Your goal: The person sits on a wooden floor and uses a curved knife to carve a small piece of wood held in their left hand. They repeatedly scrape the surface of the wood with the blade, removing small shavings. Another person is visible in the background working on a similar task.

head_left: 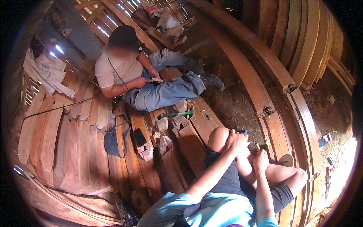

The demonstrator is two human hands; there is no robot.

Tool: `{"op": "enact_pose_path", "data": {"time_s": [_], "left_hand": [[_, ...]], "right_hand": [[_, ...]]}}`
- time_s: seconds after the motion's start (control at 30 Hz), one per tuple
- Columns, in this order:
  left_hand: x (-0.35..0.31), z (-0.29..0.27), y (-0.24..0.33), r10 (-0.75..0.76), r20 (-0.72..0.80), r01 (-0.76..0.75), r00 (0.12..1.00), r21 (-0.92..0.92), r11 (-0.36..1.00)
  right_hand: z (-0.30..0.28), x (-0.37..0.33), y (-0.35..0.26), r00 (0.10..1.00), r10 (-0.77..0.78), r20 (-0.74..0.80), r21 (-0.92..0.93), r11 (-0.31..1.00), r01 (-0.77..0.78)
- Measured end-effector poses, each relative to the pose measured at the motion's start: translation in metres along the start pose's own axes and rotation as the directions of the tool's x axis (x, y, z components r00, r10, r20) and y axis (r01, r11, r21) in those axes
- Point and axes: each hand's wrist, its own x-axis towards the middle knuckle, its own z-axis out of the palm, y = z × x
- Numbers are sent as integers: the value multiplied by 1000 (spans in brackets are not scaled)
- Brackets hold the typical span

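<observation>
My left hand (237, 142) rests by my raised left knee, its fingers closed around something with a blue end (245, 132). Most of that thing is hidden in the fist, so its kind does not show. Lower and to the right, my right hand (261, 162) is wrapped around a light wooden stick (258, 146), whose short end pokes out above the fingers. The two hands are apart, above my bent legs. To the left of my knee, a hammer (176, 114) with a green and black handle lies across the timbers.
Across from me a co-worker (124, 72) sits on the planks, holding a small tool. A phone (139, 137) and a dark bag (116, 138) lie on the stacked timber (68, 143) at left. Long notched beams (249, 85) curve past my right side; more boards (302, 41) stand behind.
</observation>
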Motion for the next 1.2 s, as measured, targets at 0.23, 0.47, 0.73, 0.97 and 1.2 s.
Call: {"op": "enact_pose_path", "data": {"time_s": [0.23,0.47,0.73,0.97,1.2], "left_hand": [[-10,-11,-5,-5,-2,5,1000,97,995],[-22,-9,-3,80,-189,-72,979,53,996],[-9,-9,2,84,-80,-81,993,36,996],[-21,-9,1,133,-107,-126,985,71,989],[-17,3,7,163,-98,-151,982,118,981]], "right_hand": [[16,9,13,951,-54,-305,291,945,147],[-127,28,-46,677,259,-690,667,591,453],[-32,37,20,947,314,66,170,932,-321],[0,24,36,968,207,145,136,964,-226],[-19,11,31,973,185,139,143,968,-205]]}}
